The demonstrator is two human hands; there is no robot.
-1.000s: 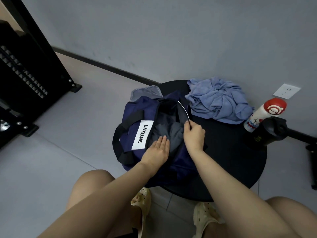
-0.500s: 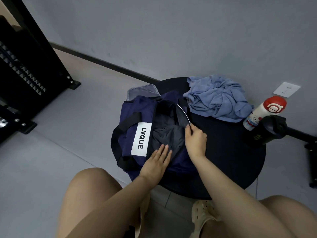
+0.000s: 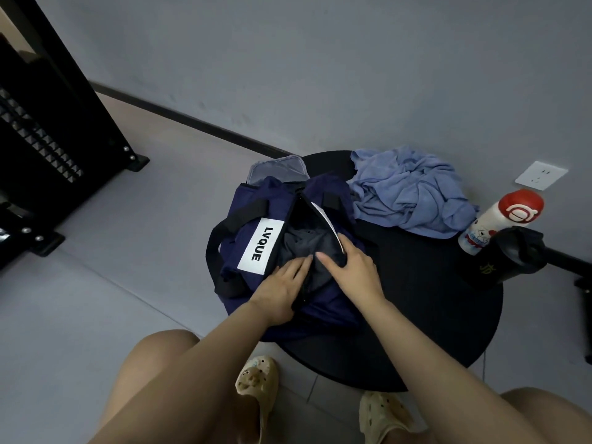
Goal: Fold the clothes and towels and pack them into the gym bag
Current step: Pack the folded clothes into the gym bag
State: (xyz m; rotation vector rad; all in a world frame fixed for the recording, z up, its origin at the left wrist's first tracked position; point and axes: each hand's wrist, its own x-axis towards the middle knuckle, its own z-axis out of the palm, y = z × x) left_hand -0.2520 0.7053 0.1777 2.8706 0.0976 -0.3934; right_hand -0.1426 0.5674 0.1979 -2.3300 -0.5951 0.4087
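A navy gym bag (image 3: 256,203) with a white LVQUE label and black handles lies open on the left side of a round black table (image 3: 442,315). A dark grey garment (image 3: 307,241) lies inside the opening. My left hand (image 3: 282,286) rests flat, fingers together, on the near edge of the opening and on the garment. My right hand (image 3: 355,267) lies over the bag's right edge, fingers spread on the grey garment beside the white-lined zipper rim. A crumpled light blue towel (image 3: 410,190) sits unfolded at the back of the table.
A white bottle with a red cap (image 3: 499,219) and a black tumbler (image 3: 509,254) stand at the table's right edge. A wall socket (image 3: 541,174) is behind them. A black metal rack (image 3: 48,139) stands on the floor to the left. My knees and sandals are below the table.
My right hand let go of the zipper rim and dropped onto the grey garment, fingers spread. My left hand slid slightly forward. The view shifted a little.
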